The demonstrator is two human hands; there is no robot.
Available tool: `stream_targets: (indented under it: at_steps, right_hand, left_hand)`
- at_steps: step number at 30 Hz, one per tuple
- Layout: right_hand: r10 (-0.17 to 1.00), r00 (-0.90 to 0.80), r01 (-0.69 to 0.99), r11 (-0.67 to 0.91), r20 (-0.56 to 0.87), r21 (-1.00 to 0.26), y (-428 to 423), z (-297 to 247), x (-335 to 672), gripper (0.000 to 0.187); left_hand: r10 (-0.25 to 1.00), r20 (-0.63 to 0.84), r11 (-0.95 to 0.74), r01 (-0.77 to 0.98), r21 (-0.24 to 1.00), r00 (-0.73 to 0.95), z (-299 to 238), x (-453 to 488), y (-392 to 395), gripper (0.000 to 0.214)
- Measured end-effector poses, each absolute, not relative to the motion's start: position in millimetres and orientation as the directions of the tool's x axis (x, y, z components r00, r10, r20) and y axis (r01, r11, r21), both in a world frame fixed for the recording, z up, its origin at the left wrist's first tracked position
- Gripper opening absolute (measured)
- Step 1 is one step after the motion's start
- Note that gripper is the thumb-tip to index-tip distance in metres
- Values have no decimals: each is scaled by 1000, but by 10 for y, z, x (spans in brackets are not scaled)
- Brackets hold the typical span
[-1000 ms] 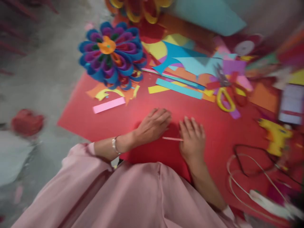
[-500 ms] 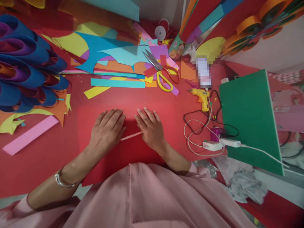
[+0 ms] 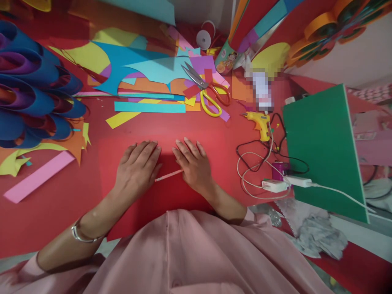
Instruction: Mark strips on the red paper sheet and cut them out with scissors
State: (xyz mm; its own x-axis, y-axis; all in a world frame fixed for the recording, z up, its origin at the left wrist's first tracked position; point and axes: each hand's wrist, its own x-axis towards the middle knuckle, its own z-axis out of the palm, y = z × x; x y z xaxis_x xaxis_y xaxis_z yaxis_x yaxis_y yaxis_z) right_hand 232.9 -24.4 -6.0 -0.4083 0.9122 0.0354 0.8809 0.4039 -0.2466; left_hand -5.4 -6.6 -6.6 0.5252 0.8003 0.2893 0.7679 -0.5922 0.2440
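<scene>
My left hand (image 3: 136,167) lies palm down, fingers stretched out, on a red sheet (image 3: 174,200). On the same sheet rests my right hand (image 3: 194,167), also flat with its fingers a little apart. Between the two hands is a thin pencil (image 3: 168,176). One end of the pencil disappears at the edge of my right hand, under the thumb side; its other end points toward my left thumb. Whether my right palm presses on the pencil is hidden.
Beyond the hands lie scissors (image 3: 206,87), a turquoise strip (image 3: 150,107) and many paper scraps. To the right are a yellow glue gun (image 3: 259,123), looped cables and a green board (image 3: 321,151). Blue paper rolls (image 3: 36,85) and a pink strip (image 3: 38,176) are at left.
Both hands keep the same flat pose on the red sheet, and the pencil stays between them. Only the camera view has shifted slightly.
</scene>
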Motion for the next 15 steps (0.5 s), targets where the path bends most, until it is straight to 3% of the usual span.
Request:
stream_targets:
  at_steps: [15]
  right_hand:
    - [909,-410,873,416,79,-254,-250,-70,2348,45]
  left_hand:
    - [807,282,-583,773,250,518,-34,-21,-75,43]
